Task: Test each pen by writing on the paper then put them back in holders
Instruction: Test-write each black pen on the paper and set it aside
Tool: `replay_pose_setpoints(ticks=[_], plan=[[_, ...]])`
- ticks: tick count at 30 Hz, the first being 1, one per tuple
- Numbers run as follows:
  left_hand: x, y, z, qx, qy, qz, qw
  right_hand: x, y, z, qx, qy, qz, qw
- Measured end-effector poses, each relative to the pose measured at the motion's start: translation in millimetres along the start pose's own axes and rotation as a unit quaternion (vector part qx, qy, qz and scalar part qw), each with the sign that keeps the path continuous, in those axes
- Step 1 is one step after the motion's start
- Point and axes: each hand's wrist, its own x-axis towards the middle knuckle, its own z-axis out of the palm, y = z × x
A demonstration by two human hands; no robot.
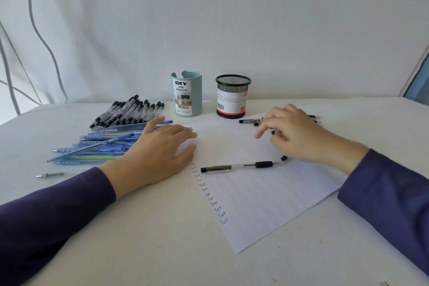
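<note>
One sheet of lined paper [255, 204] lies on the white tabletop [139, 239] between and under two hands.

The left hand [160, 151] is spread flat, palm down, with its fingertips on the sheet's left edge. The right hand [299, 137] hovers over the far right part of the sheet with its fingers curled and index finger extended. It is blurred, and a small dark shape sits at its fingertips, so whether it pinches anything cannot be told.

One black pen [239, 166] lies on the paper between the hands, nearer the wrists, with a small black piece [283, 158] just off its tip, below the right hand. A column of about twelve handwritten "Test" marks [210, 198] runs down the sheet below the left hand.

Left of the left hand are two piles:
- black-capped clear pens [130, 111], too many to count
- blue pens [104, 144], with one green pen [92, 158] among them

One single grey pen [53, 174] lies beside the left sleeve [58, 204]. At least two more black pens [249, 121] show beyond the right hand.

Two holders stand beyond the hands: a light-blue desk organizer [187, 95] and a black mesh cup [233, 97].
</note>
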Motion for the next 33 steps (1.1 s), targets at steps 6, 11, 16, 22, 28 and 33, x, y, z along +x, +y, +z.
replay_pose_setpoints(ticks=[6,11,16,22,28,33], plan=[[-3,30,-3,-0.246,0.002,0.095,0.965,-9,18,-39,0.079,-0.093,0.053,0.991],[-2,41,1,-0.236,0.055,0.147,0.959,-13,24,-39,0.024,-0.180,0.057,0.982],[15,2,-21,-0.172,0.198,0.079,0.962,-12,20,-36,-0.021,-0.187,0.053,0.981],[24,-83,-37,-0.066,0.198,-0.139,0.968,-10,-4,-19,0.056,-0.075,-0.017,0.995],[18,-108,-36,-0.031,0.187,-0.168,0.967,-14,-26,-13,0.109,-0.056,-0.055,0.991],[25,-109,-29,-0.025,0.106,-0.224,0.968,-14,-28,-15,0.071,-0.007,-0.059,0.996]])
